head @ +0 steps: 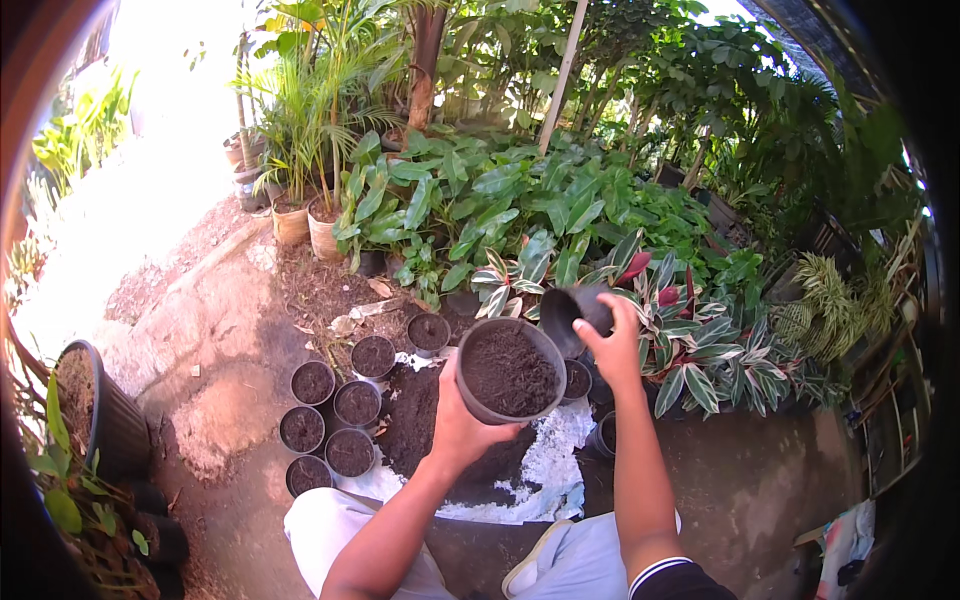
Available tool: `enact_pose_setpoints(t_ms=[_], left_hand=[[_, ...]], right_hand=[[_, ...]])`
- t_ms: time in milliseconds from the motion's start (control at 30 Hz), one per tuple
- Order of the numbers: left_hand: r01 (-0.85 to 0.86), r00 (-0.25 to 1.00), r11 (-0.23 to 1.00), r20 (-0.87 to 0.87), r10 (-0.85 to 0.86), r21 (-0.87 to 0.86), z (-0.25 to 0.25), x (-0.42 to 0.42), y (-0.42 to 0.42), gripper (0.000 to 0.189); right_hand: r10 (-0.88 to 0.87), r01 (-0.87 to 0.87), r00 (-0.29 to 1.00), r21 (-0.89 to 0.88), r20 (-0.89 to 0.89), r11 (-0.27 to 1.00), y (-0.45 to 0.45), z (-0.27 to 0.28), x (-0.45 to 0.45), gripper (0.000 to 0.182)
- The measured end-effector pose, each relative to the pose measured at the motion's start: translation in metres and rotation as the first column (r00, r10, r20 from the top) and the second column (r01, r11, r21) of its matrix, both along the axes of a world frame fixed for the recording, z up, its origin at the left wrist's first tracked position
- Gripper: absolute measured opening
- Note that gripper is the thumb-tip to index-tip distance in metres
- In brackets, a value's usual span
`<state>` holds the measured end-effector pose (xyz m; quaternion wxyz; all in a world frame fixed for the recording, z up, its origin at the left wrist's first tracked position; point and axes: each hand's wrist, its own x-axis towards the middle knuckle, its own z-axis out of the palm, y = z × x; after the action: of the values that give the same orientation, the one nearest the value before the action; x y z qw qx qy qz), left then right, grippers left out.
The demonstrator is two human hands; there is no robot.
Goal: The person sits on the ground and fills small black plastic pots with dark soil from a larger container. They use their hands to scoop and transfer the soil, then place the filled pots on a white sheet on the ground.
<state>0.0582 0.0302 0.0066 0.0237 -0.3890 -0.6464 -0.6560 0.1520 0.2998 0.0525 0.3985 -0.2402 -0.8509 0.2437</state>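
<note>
My left hand (469, 431) holds a black plastic plant pot (511, 369) filled with dark soil, its open top facing me. Just to the right and above it, my right hand (613, 337) grips a second black pot (574, 319), tilted with its dark mouth towards the left; its contents cannot be told. Below both pots, a heap of dark soil (409, 420) lies on a white sheet (559, 457). Several small soil-filled pots (358, 403) stand at the left edge of the heap, and a further soil-filled pot (577, 380) is partly hidden near my right wrist.
Variegated plants (701, 375) with pinkish undersides grow at right, and broad-leaved plants (480, 195) stand beyond the pots. A large ribbed black pot (112, 412) stands at far left, with several dark pots below it. Two palms in light bags (291, 223) are at back left.
</note>
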Motion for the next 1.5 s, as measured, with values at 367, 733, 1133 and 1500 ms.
enact_pose_setpoints(t_ms=[367, 733, 1133, 1500], left_hand=[[0.052, 0.943, 0.986, 0.317, -0.101, 0.161, -0.007, -0.001, 0.012, 0.117], [-0.049, 0.962, 0.999, 0.27, 0.046, 0.004, -0.017, -0.009, 0.022, 0.119], [-0.156, 0.929, 0.984, 0.327, 0.175, -0.085, -0.038, -0.022, 0.022, 0.113], [-0.119, 0.937, 0.99, 0.323, 0.136, -0.071, -0.047, -0.023, 0.028, 0.112]], right_hand=[[0.124, 0.337, 0.846, -0.701, 0.518, 0.629, 0.046, -0.356, 0.06, 0.05], [0.276, 0.218, 0.694, -0.559, 0.665, 0.8, 0.038, -0.366, 0.066, 0.063], [0.221, 0.081, 0.704, -0.386, 0.675, 0.919, -0.095, -0.327, -0.06, 0.022], [0.224, 0.102, 0.766, -0.458, 0.602, 0.883, -0.105, -0.404, -0.051, 0.04]])
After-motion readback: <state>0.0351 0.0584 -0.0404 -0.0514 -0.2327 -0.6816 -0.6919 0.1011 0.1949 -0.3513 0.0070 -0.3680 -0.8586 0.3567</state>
